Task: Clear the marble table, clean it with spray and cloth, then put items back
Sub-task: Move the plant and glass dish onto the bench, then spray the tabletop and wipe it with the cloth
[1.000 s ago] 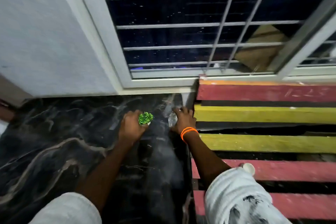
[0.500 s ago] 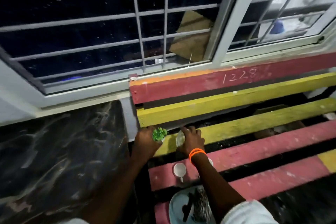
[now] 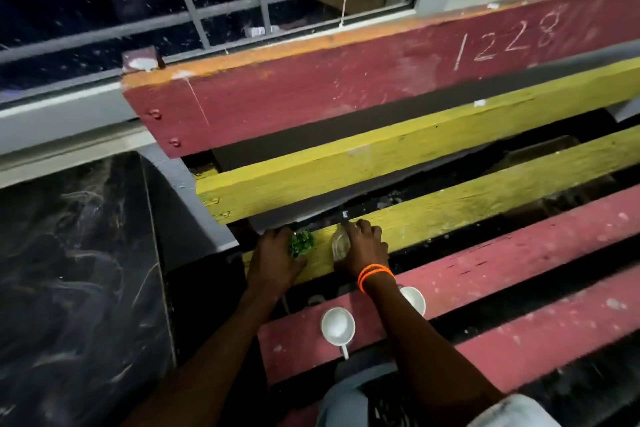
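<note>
left hand (image 3: pixel 273 258): gripping small green plant (image 3: pixel 302 243) over yellow slat (image 3: pixel 450 208) | right hand (image 3: pixel 363 250) (orange bands at the wrist): wrapped around clear glass item (image 3: pixel 340 241), same slat | marble table (image 3: pixel 79 281): bare, to the left | two white cups (image 3: pixel 337 324) on red slat (image 3: pixel 485 274) nearer the person

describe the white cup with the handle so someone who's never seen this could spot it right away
Start at the slatted bench painted red and yellow, right of the dark marble table. On the red slat nearest the person stand two white cups, between the forearms. The white cup with the handle is the left one, fully visible, its thin handle pointing toward the person; the other cup is partly hidden by the right wrist.
</note>
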